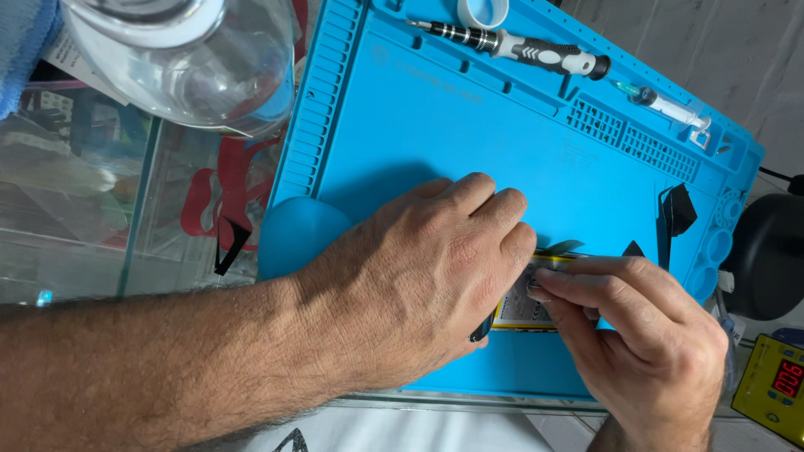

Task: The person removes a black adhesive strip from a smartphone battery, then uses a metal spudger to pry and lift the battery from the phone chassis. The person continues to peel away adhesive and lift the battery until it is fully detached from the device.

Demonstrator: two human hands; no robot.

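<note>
A flat, rectangular phone battery (528, 303) with a yellow edge and a pale printed face lies on the blue silicone work mat (435, 142), low and right of centre in the frame. Most of it is hidden under the two hands, so its long axis cannot be told for certain. The left hand (427, 276) comes in from the lower left, palm down, pressing flat over the battery's left part, fingers spread narrow and curled at the tips. The right hand (645, 335) enters from the lower right, its thumb and forefinger pinched on the battery's right edge. A dark, slim object (480, 328) peeks out under the left palm. Along the mat's ribbed upper rim lie a precision screwdriver (511, 46) with a knurled metal shaft and grey-black grip, pointing to the upper left, and a small clear syringe (670, 107). Black tape scraps (678, 209) sit right of the hands
</note>
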